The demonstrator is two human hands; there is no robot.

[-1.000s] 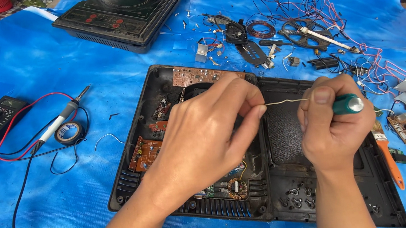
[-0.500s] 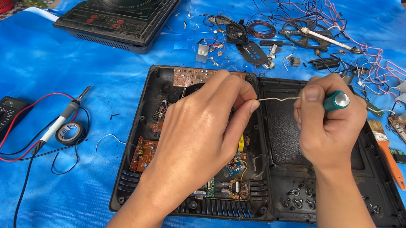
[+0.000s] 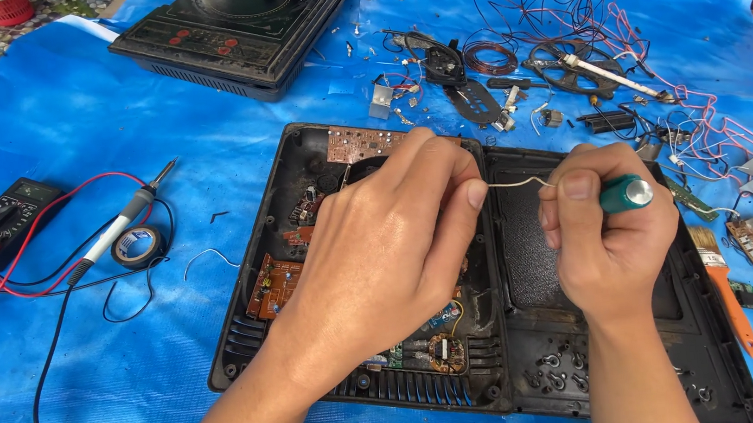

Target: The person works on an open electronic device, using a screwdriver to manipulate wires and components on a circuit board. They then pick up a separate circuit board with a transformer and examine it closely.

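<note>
Since the earlier frames both hands have drifted slightly down and toward the left of the frame, and the wire stretched between them has shortened. The left hand (image 3: 389,238) sits at centre frame, its fingertips pinched shut on one end of the thin pale wire (image 3: 513,184). The right hand (image 3: 607,234), just right of centre, is closed in a fist around a green-handled tube (image 3: 625,194), thumb pressed on top where the wire's other end meets it. Both hover over the open black appliance casing (image 3: 596,347) with its brown circuit boards (image 3: 274,286). At left lie a multimeter (image 3: 0,221) and soldering iron (image 3: 121,221); an orange-handled brush (image 3: 726,296) lies at right.
</note>
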